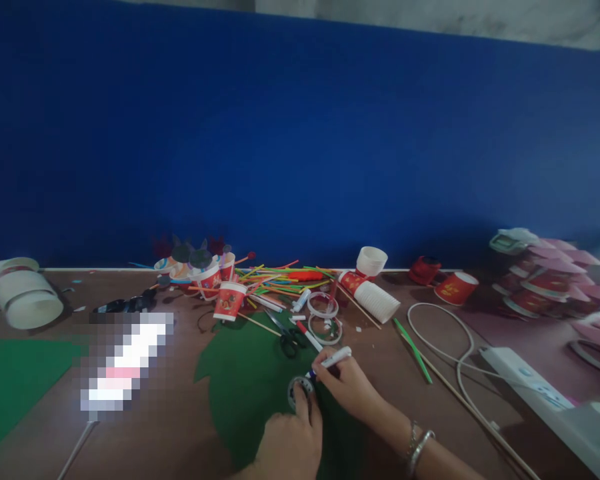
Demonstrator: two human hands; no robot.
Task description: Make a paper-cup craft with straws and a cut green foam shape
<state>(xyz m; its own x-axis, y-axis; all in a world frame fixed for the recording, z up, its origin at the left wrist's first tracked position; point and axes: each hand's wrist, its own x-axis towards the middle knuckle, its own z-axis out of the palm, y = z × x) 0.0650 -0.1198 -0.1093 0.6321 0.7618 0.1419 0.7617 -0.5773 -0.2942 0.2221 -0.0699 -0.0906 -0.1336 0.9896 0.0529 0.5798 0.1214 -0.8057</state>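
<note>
The head view looks forward and down from above and behind the fingers (303, 405), near them, its wide sweep crossing the surface (170, 430) to the blue panel (300, 147) beyond them.

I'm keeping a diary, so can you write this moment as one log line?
left hand: touches grey ring | right hand: holds white marker, tip near ring | under ring: green sheet | beyond: scissors
</note>
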